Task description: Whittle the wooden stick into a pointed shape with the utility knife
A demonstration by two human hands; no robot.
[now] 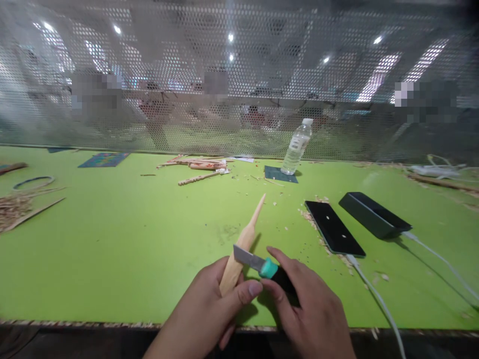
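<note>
My left hand (209, 309) is closed around the lower end of a pale wooden stick (245, 239) whose far end is carved to a point. The stick slants up and away to the right over the green table (123, 244). My right hand (309, 309) grips a knife (258, 263) with a teal collar and black handle. Its short grey blade lies across the stick just above my left thumb, which presses near the teal collar.
Two black phones (334, 228) (374, 214) lie to the right with white cables (377, 299). A plastic water bottle (297, 147) stands at the back on a dark mat. Wood sticks and shavings (198, 167) are scattered behind, with more shavings (15, 207) at left. A perforated metal screen (224, 75) walls the back.
</note>
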